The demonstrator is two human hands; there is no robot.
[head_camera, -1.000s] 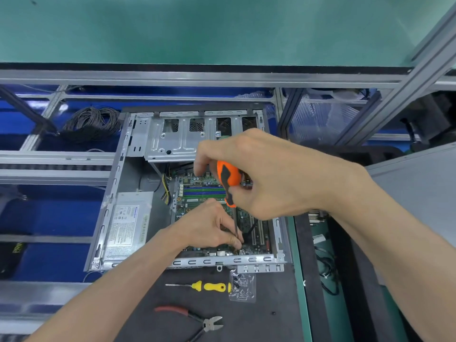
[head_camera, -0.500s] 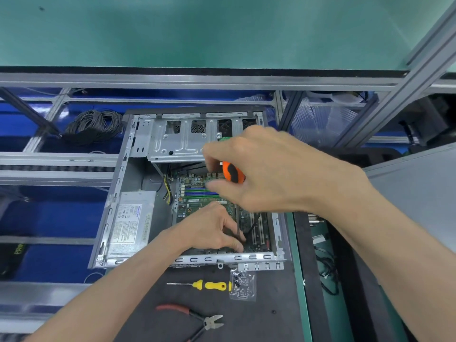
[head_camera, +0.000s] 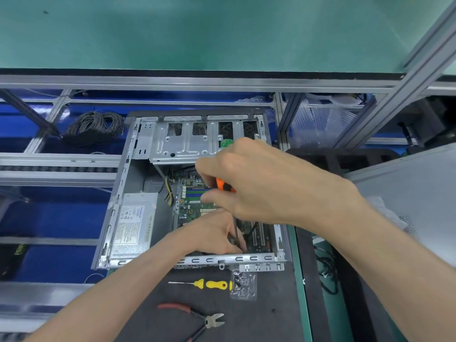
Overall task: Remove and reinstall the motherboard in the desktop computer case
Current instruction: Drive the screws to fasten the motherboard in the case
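**Both hands working inside the open computer case**

The desktop computer case [head_camera: 118,193] is lying on its side on the table [head_camera: 259,317], its open face turned up. The green motherboard [head_camera: 192,208] is sitting inside it, to the right of the grey power supply [head_camera: 133,230] and below the metal drive cage [head_camera: 182,141].

The right hand [head_camera: 259,186] is hovering over the board, its fingers curling round the orange-and-black handle of a screwdriver [head_camera: 225,186] — the thin shaft is running down toward the near edge of the board. The left hand [head_camera: 212,235] is reaching in from below, fingertips pinching the lower shaft near its tip; the tip itself is too hidden to make out.

On the table just in front of the case, a yellow screwdriver [head_camera: 209,284] is lying beside a small clear bag of screws [head_camera: 243,285], and red-handled cutters [head_camera: 197,317] are resting nearer the camera. A coil of dark cable [head_camera: 95,128] is sitting beyond the case, to the left.
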